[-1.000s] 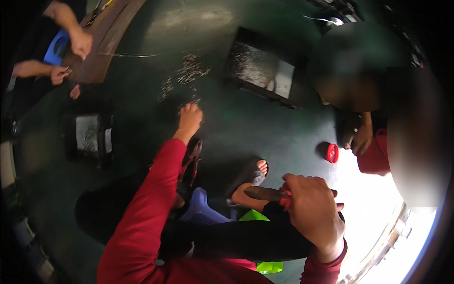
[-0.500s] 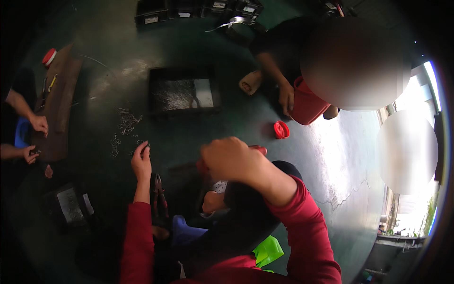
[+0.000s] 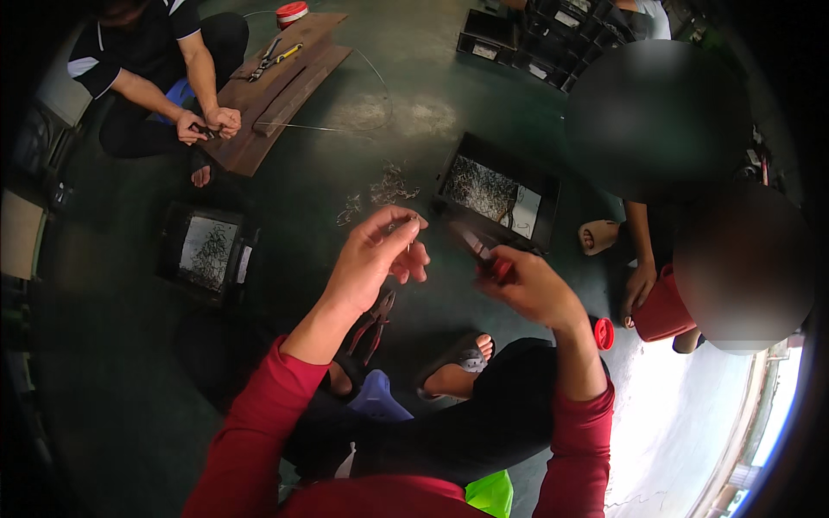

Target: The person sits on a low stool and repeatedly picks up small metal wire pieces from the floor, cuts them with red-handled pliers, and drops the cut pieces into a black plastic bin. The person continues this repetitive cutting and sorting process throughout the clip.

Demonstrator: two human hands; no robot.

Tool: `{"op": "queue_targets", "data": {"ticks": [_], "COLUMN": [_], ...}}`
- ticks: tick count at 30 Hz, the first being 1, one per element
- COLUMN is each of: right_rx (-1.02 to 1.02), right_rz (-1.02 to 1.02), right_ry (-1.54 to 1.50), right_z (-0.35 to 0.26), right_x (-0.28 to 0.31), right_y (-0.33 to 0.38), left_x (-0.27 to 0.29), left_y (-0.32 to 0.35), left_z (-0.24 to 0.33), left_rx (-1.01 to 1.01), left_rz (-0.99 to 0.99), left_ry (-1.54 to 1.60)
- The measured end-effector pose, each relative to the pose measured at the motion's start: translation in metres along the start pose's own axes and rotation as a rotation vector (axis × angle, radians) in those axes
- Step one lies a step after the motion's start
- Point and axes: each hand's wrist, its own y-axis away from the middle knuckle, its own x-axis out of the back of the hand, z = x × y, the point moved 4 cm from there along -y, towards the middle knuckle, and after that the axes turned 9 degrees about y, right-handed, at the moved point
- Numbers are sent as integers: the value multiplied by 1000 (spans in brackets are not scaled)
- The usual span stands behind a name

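Observation:
My left hand [image 3: 367, 263] is raised, with thumb and forefinger pinched on a small thin metal piece [image 3: 411, 226] that shows only in part. My right hand [image 3: 535, 289] is closed round the red handles of a pair of pliers [image 3: 471, 241]. Their dark jaws, slightly blurred, point up and left toward my left fingertips, with a gap between. On the floor below my left hand lie second red-handled pliers [image 3: 373, 327]. A loose pile of small bent metal pieces [image 3: 393, 187] lies on the floor beyond my left hand.
A black crate [image 3: 550, 207] of small metal pieces stands beyond my right hand, another crate [image 3: 173, 237] at left. A co-worker [image 3: 129, 65] sits by a wooden board [image 3: 298, 99] bearing tools. At right, another person's hand [image 3: 639, 289] is by a red container [image 3: 667, 306].
The view has swung left, bringing the co-worker at the board further in. My right hand's pliers now point toward my left hand. My left hand still pinches something small.

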Motion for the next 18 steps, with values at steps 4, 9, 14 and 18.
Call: {"op": "queue_targets", "data": {"ticks": [4,9,14,18], "right_rx": [-20,-14,57,9], "right_rz": [-94,-109,-103,-121], "right_ry": [-117,-183,-201,-213], "right_z": [-9,-13,-15,-15], "right_x": [-6,-6,-11,-9], "right_y": [-2,-2,-4,-1], "left_x": [-6,-6,-10,-11], "left_y": [-3,-3,5,6], "left_z": [2,15,22,21], "left_rx": [-10,-192,-313,-313], "left_rz": [-48,-13,-11,-10], "left_ry": [69,-135,-288,-291]}}
